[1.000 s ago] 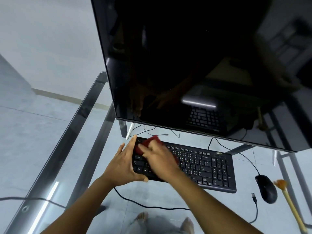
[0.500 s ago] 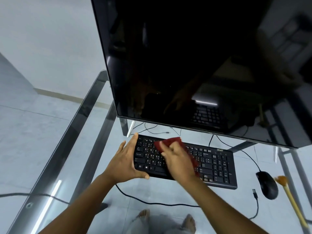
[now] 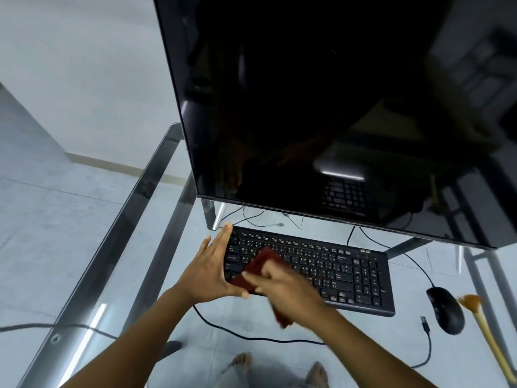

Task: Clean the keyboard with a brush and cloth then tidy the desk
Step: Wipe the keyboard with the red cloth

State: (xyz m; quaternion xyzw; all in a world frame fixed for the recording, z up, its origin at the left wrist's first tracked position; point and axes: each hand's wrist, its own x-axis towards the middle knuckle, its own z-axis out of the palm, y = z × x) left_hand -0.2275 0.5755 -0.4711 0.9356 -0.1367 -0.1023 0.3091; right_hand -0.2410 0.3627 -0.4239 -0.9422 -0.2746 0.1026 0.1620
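A black keyboard (image 3: 330, 264) lies on the glass desk (image 3: 92, 264) under the monitor. My left hand (image 3: 209, 267) clasps the keyboard's left end, fingers flat along the edge and thumb under the front. My right hand (image 3: 282, 287) presses a dark red cloth (image 3: 258, 266) onto the left keys near the front edge; part of the cloth hangs below the hand. A brush (image 3: 486, 329) with a wooden handle and orange bristles lies at the far right of the desk.
A large dark monitor (image 3: 321, 107) looms over the keyboard. A black mouse (image 3: 446, 309) sits right of the keyboard, next to a loose USB plug (image 3: 425, 323). Cables run behind and in front. Bare feet show through the glass below.
My right hand with the cloth swept right across the keys, then came back to the left front of the keyboard. My left hand has stayed on the left end.
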